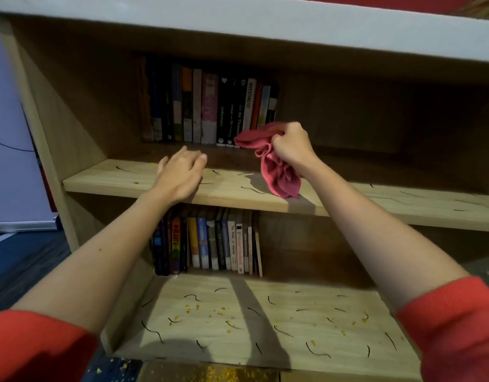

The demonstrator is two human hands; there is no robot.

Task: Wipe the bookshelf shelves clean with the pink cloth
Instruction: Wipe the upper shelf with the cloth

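My right hand [291,146] had its fingers clamped on the pink cloth [273,164] above the middle shelf [122,177]; my left hand [179,172] had its fingers loosely apart, holding nothing.

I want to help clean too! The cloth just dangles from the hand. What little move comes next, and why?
Probably lower the right hand so the pink cloth presses flat on the middle shelf, ready to sweep. The cloth hangs bunched, only its tip near the board, and dark strands lie right beside it.
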